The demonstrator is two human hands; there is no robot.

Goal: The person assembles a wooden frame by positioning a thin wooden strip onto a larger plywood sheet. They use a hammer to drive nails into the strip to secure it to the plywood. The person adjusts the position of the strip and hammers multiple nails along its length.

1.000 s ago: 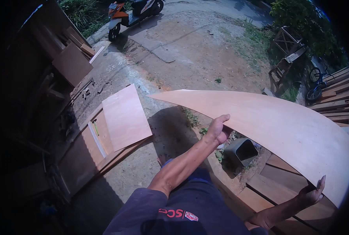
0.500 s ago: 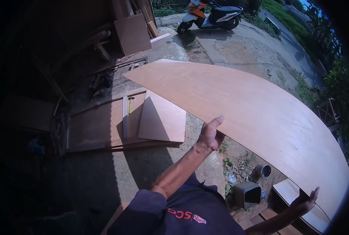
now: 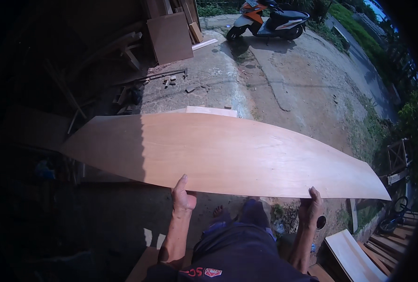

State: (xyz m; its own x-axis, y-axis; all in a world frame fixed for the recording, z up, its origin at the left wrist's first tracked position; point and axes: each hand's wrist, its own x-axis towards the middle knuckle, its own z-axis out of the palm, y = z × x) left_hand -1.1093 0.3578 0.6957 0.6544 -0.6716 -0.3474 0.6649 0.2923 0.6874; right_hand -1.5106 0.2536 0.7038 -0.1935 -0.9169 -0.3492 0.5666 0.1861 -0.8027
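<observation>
A long, thin plywood sheet (image 3: 237, 155) stretches across the view in front of me, its left end in shade and the rest in sunlight. My left hand (image 3: 183, 196) grips the near edge left of the middle, thumb on top and fingers beneath. Farther right, my right hand (image 3: 311, 202) holds the same edge, its thumb also on top; the fingers under the sheet are hidden. Below the sheet lies a work surface of boards, mostly covered; a pale board (image 3: 212, 111) shows past the far edge.
Beyond, an orange and white motor scooter (image 3: 267, 21) is parked on the concrete. Wooden boards (image 3: 170, 37) lean at the far left. At lower right are a pale panel (image 3: 354, 256), several planks and a small bicycle (image 3: 394, 216). A dark pipe end (image 3: 321, 223) shows beside my right wrist.
The plywood sheet has swung left and levelled out, now covering most of the boards below. Both hands moved left with it, still gripping its near edge.
</observation>
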